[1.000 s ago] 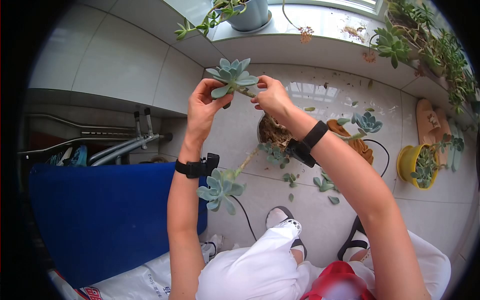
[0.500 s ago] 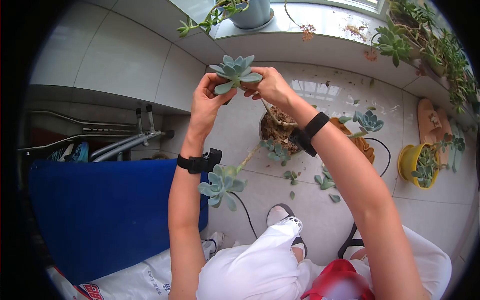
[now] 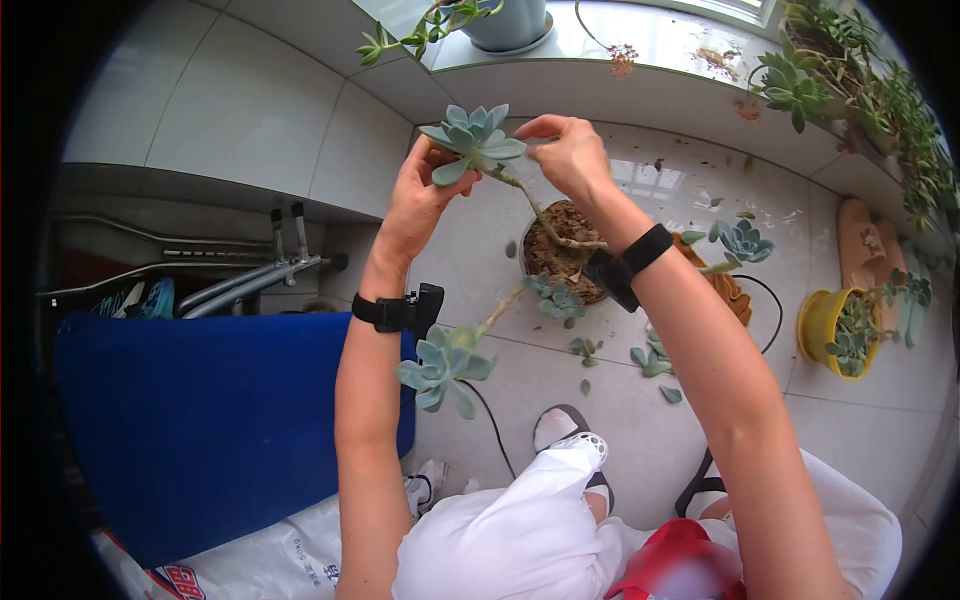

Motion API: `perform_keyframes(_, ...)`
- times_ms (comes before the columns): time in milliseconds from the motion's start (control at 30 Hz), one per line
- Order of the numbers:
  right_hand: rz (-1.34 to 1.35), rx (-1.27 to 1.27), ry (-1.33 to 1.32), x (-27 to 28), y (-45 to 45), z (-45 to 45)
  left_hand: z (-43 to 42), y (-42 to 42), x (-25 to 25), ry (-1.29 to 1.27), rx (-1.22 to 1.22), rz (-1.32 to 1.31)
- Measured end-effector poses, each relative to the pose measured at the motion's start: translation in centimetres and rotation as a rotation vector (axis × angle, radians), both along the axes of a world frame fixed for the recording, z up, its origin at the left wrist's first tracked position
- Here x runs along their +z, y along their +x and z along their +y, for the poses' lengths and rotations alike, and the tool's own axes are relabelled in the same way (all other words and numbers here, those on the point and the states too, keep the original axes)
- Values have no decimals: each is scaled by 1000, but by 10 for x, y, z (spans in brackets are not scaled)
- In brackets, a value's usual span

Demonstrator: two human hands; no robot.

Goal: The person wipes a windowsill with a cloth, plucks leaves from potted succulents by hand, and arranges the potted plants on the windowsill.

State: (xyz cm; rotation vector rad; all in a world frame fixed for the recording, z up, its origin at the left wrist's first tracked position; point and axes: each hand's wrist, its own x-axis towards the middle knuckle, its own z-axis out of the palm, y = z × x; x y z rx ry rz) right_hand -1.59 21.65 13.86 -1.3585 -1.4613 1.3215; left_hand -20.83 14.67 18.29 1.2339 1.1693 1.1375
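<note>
A blue-green succulent rosette [image 3: 474, 140] tops a long bare stem [image 3: 527, 192] that rises from a round pot of brown soil [image 3: 565, 228]. My left hand [image 3: 415, 200] is closed around the underside of this rosette, with the fingertips partly hidden by its leaves. Just right of the rosette, my right hand [image 3: 572, 160] is raised, apart from the plant, its index finger and thumb separated and nothing visible between them. Lower rosettes of the same kind spread toward me [image 3: 443, 372] and beside the pot [image 3: 556, 300]. Another rosette [image 3: 742, 242] is right of my right forearm.
Loose leaves [image 3: 652, 358] and soil bits lie on the tiled floor. A yellow pot [image 3: 820, 325] and slippers [image 3: 858, 245] stand right. Potted plants line the window ledge [image 3: 640, 45]. A blue panel [image 3: 220, 420] and metal crutches [image 3: 240, 290] are left.
My right hand has come off the rosette and moved slightly right and up, uncovering the stem. My left hand stays on the rosette.
</note>
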Motion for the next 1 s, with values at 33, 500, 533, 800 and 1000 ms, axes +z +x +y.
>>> perform_keyframes(33,-36,89,-1,3,2,-2,1,-1,0,-12,-7,-1)
perform_keyframes(500,-111,268,133,-6,-15,-17,3,-7,1,-34,-35,13)
perform_keyframes(533,-100,269,136,-6,-14,-17,3,-7,1,-29,-32,14)
perform_keyframes(800,-108,281,144,-3,-11,-16,3,-6,5,-79,-37,-83)
perform_keyframes(1000,-151,283,128,-14,-21,-11,2,-2,2,-13,18,-62)
